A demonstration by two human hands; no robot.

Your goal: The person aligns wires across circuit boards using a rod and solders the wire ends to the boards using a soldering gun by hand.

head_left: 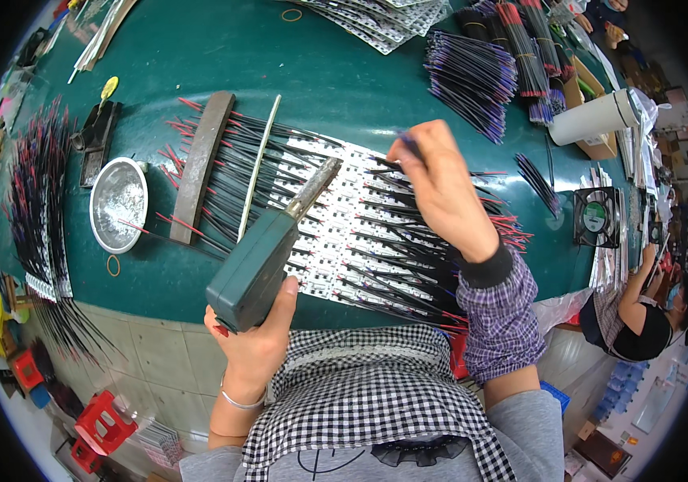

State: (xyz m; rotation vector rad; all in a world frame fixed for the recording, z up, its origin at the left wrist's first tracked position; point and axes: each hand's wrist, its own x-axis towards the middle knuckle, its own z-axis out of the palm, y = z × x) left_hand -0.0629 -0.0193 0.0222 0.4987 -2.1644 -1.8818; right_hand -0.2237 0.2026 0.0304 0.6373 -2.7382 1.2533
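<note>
My left hand [257,341] is closed round the grip of a dark green soldering gun [254,269]. Its metal tip points up and right, over a panel of white circuit boards [324,233]. My right hand [447,189] is above the panel's right side, its fingers pinched on black wire with a purple end, partly blurred. Rows of black wires [408,257] with red and purple ends spread from the panel's right side. More black wires [231,169] run off its left side, beneath a flat metal bar [203,165] and a thin pale stick [259,169].
Left of the panel stand a white bowl [119,238] and a dark holder [100,145]. Wired boards [45,281] overhang the left table edge. Wire bundles [472,80], a white cylinder [597,118] and a small fan [597,217] lie right. Another person [641,321] works at far right.
</note>
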